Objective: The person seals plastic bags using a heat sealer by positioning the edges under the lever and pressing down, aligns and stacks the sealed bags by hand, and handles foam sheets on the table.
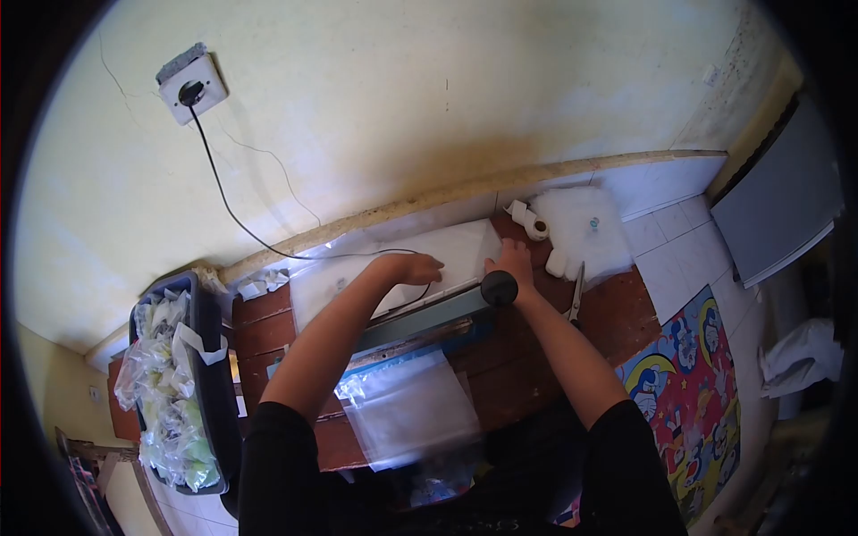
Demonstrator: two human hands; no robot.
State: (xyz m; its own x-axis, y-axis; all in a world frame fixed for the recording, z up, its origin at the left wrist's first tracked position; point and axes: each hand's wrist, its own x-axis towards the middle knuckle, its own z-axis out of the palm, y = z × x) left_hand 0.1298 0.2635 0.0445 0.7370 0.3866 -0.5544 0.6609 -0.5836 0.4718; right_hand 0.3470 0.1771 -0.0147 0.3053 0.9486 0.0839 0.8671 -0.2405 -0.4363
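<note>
A long device that looks like a bag sealer (420,323), with a pale blue-grey bar, lies across the wooden table. My left hand (413,268) is over its white far side, fingers loosely bent and nothing visible in them. At the right end, my right hand (511,261) has its fingers spread, close to a round black knob (500,288) that covers part of the wrist area. Whether its fingertips touch the white casing (460,250), I cannot tell. Clear plastic bags (411,411) lie on the near side of the bar, toward my body.
Scissors (578,293), a white paper roll (536,228) and a plastic sheet stack (585,232) lie at the right. A dark bin (207,384) of plastic-wrapped items stands left. A black cable (228,204) runs from the wall socket (192,89) to the device.
</note>
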